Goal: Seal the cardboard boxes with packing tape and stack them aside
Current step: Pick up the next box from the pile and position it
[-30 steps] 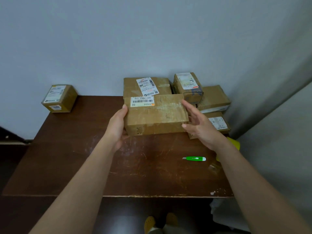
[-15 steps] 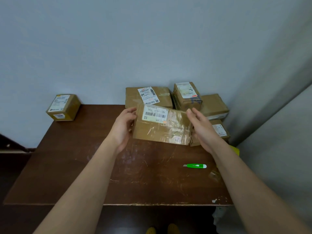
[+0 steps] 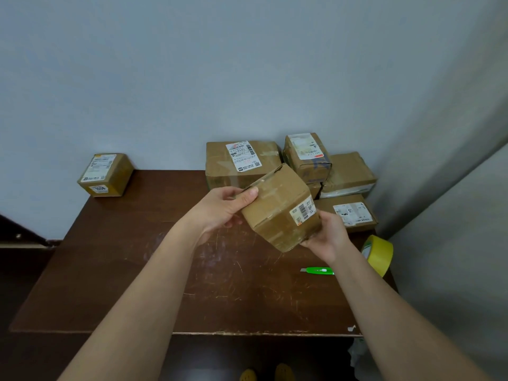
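Observation:
I hold a brown cardboard box (image 3: 277,207) above the middle of the dark wooden table (image 3: 137,270), tilted with one corner down. My left hand (image 3: 222,207) grips its upper left end, thumb on top. My right hand (image 3: 327,235) cups its lower right corner, beside a barcode label. A roll of yellow packing tape (image 3: 379,254) stands on edge at the table's right rim.
Several labelled boxes (image 3: 242,163) are piled against the wall at the back right. A single small box (image 3: 105,174) sits at the back left corner. A green box cutter (image 3: 319,270) lies near my right forearm. A grey curtain hangs on the right.
The box has been turned in my hands: its long label side swung to the right and it now sits corner-down. The camera has tilted down, so the tape roll has come into view.

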Available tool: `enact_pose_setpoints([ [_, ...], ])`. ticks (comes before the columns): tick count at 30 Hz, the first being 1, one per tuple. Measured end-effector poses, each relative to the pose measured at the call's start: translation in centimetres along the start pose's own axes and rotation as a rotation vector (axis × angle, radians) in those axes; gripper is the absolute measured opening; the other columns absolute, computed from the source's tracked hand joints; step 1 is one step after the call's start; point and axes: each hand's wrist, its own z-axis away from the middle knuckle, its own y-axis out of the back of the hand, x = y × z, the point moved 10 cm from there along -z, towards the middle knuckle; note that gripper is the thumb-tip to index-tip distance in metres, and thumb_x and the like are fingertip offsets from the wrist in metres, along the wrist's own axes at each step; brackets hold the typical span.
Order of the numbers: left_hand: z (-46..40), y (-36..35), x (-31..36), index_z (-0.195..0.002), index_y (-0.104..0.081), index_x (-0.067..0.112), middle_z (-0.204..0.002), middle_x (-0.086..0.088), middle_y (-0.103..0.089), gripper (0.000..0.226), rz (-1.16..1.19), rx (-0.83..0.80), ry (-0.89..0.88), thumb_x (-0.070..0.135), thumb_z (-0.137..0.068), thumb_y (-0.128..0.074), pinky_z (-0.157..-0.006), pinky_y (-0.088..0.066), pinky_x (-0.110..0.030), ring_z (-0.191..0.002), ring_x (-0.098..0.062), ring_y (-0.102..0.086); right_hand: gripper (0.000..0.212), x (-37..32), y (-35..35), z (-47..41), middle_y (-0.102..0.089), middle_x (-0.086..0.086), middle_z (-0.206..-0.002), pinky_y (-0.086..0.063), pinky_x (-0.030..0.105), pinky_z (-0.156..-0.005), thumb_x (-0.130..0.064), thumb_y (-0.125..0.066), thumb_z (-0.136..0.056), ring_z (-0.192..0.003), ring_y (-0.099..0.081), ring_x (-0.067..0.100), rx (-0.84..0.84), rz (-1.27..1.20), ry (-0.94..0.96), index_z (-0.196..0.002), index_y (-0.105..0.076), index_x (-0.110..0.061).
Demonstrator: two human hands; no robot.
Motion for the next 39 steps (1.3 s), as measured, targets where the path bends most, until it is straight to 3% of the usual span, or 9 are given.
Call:
enact_pose_setpoints([
  [2,0.0,0.1,0.0,-0.116,-0.066,0.015,-0.088,0.000,-0.072,0.071,0.041,0.004,-0.001,0.061,-0.062,-0.073,-0.061,-0.048,-0.023,-0.068,-0.013,-0.062,0.036,0.1,-0.1,-0.1,-0.069,0.020,-0.119,-0.051,0.051,-0.086,-0.022,-0.039,-0.105,-0.111,-0.064,0.034,-0.004,-0.021,-0.017,-0.123,-0.065,-0.004],
  [7,-0.6,1.6,-1.8,-0.125,-0.056,0.006,-0.121,-0.011,-0.065,0.052,0.245,0.105,0.095,0.043,-0.089,-0.063,-0.081,-0.059,-0.039,-0.107,-0.025,-0.066,0.036,-1.2,-0.4,-0.5,-0.066,0.004,-0.120,-0.039,0.052,-0.100,-0.006,-0.050,-0.099,-0.112,-0.060,0.021,-0.025,0.034,0.071,-0.130,-0.061,-0.023],
  [10,-0.7,2.7,-4.5,-0.138,-0.045,0.014,-0.133,-0.011,-0.058,0.058,0.295,0.186,0.239,0.057,-0.100,-0.037,-0.094,-0.049,-0.060,-0.114,-0.035,-0.061,0.048,-2.8,-1.4,-0.2,-0.065,-0.003,-0.126,-0.041,0.050,-0.105,0.005,-0.058,-0.092,-0.119,-0.058,0.019,-0.067,0.134,0.210,-0.129,-0.060,-0.025],
  [12,-0.6,2.4,-6.1,-0.134,-0.053,0.018,-0.128,-0.013,-0.063,0.069,0.336,0.177,0.325,0.070,-0.094,-0.030,-0.097,-0.043,-0.066,-0.113,-0.040,-0.061,0.051,-3.7,-2.5,0.4,-0.064,0.000,-0.130,-0.050,0.044,-0.099,0.014,-0.060,-0.087,-0.121,-0.060,0.022,-0.121,0.127,0.272,-0.125,-0.062,-0.021],
  [17,-0.2,2.3,-7.5,-0.118,-0.064,0.017,-0.101,-0.011,-0.075,0.042,0.407,0.247,0.367,0.049,-0.101,-0.044,-0.090,-0.053,-0.058,-0.096,-0.031,-0.070,0.038,-5.1,-5.3,1.9,-0.070,0.008,-0.118,-0.055,0.037,-0.096,0.016,-0.060,-0.087,-0.113,-0.066,0.024,-0.235,0.122,0.317,-0.109,-0.070,-0.013],
  [23,-0.7,2.9,-7.4,-0.110,-0.064,0.011,-0.085,-0.007,-0.076,0.026,0.622,0.287,0.288,0.030,-0.103,-0.049,-0.074,-0.055,-0.044,-0.086,-0.026,-0.070,0.034,-5.8,-6.4,2.5,-0.064,0.011,-0.126,-0.049,0.043,-0.105,0.006,-0.053,-0.094,-0.123,-0.059,0.023,-0.320,0.138,0.316,-0.116,-0.070,-0.012],
  [26,-1.0,3.3,-6.0,-0.119,-0.059,0.012,-0.104,-0.007,-0.073,0.022,0.637,0.300,0.170,0.024,-0.102,-0.051,-0.072,-0.056,-0.042,-0.093,-0.026,-0.070,0.030,-5.8,-5.9,2.5,-0.070,0.007,-0.115,-0.048,0.041,-0.106,-0.011,-0.060,-0.091,-0.121,-0.059,0.022,-0.309,0.036,0.298,-0.119,-0.069,-0.007],
  [29,-0.8,3.7,-4.4,-0.121,-0.055,0.016,-0.110,-0.005,-0.071,0.022,0.583,0.333,0.068,0.022,-0.100,-0.056,-0.065,-0.057,-0.039,-0.090,-0.022,-0.071,0.046,-5.4,-6.0,2.6,-0.069,0.007,-0.120,-0.050,0.038,-0.103,-0.030,-0.066,-0.085,-0.122,-0.059,0.023,-0.353,0.111,0.297,-0.125,-0.067,-0.008],
  [39,-0.3,4.2,-2.1,-0.129,-0.055,0.026,-0.123,-0.004,-0.065,0.043,0.545,0.307,-0.127,0.017,-0.090,-0.069,-0.075,-0.060,-0.047,-0.104,-0.025,-0.069,0.062,-4.6,-4.8,1.2,-0.065,0.004,-0.132,-0.055,0.037,-0.089,-0.032,-0.073,-0.081,-0.123,-0.061,0.021,-0.348,0.319,0.274,-0.140,-0.056,-0.020],
])
